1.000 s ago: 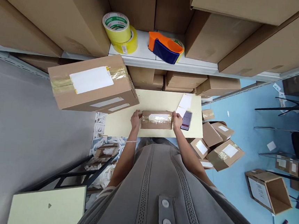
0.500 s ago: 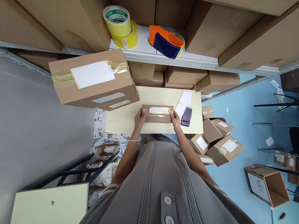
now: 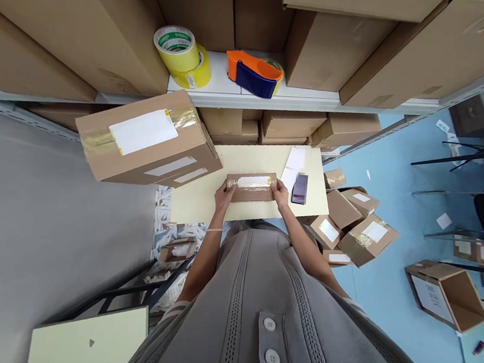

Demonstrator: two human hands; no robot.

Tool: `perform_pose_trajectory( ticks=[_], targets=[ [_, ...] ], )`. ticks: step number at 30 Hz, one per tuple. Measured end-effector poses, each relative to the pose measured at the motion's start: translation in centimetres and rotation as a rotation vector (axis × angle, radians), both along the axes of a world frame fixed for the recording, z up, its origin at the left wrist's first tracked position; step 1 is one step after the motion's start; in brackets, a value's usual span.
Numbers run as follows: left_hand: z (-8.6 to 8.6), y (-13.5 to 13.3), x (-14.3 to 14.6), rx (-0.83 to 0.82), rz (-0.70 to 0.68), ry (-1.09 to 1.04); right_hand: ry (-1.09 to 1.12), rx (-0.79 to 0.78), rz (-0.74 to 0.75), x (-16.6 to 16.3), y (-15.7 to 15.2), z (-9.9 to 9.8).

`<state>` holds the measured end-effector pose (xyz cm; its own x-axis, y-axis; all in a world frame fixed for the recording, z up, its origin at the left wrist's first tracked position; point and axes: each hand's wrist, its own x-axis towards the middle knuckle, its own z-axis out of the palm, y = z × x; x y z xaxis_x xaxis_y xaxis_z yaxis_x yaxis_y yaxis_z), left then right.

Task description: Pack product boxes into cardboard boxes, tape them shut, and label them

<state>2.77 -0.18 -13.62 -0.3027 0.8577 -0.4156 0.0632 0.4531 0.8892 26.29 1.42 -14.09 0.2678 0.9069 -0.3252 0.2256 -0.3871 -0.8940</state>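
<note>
A small cardboard box (image 3: 251, 195) with a white label and shiny clear tape on top is held over the pale table (image 3: 193, 205). My left hand (image 3: 224, 196) grips its left end, and my right hand (image 3: 280, 194) grips the right end. Just right of my right hand lies a phone (image 3: 299, 188) with its screen lit. White label sheets (image 3: 293, 162) with yellow marks lie behind the phone. To the left, a large taped cardboard box (image 3: 144, 133) with a white label sits tilted at the table's edge.
On the shelf (image 3: 216, 83) above are rolls of yellow tape (image 3: 185, 58) and an orange and blue tape dispenser (image 3: 255, 74), among large boxes. Several labelled boxes (image 3: 349, 219) lie piled on the floor at right, near an open carton (image 3: 448, 295). A second pale tabletop (image 3: 92, 341) is at lower left.
The view has turned slightly, so the shelf and its contents shift in the picture. Both hands keep their grip on the small box, which appears slightly more tilted.
</note>
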Motion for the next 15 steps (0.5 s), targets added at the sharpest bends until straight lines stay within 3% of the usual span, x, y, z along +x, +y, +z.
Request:
perform_pose_trajectory(
  ticks=[3, 9, 15],
  targets=[
    [0.6, -0.2, -0.4, -0.004, -0.009, -0.025, 0.119, 0.031, -0.032, 0.0, 0.4, 0.8],
    [0.7, -0.6, -0.7, 0.016, 0.144, -0.017, 0.148, 0.097, -0.099, 0.0, 1.3, 2.4],
    [-0.5, -2.3, -0.1, 0.083, 0.165, -0.02, 0.167, 0.052, -0.104, 0.4, 0.0, 1.1]
  ],
)
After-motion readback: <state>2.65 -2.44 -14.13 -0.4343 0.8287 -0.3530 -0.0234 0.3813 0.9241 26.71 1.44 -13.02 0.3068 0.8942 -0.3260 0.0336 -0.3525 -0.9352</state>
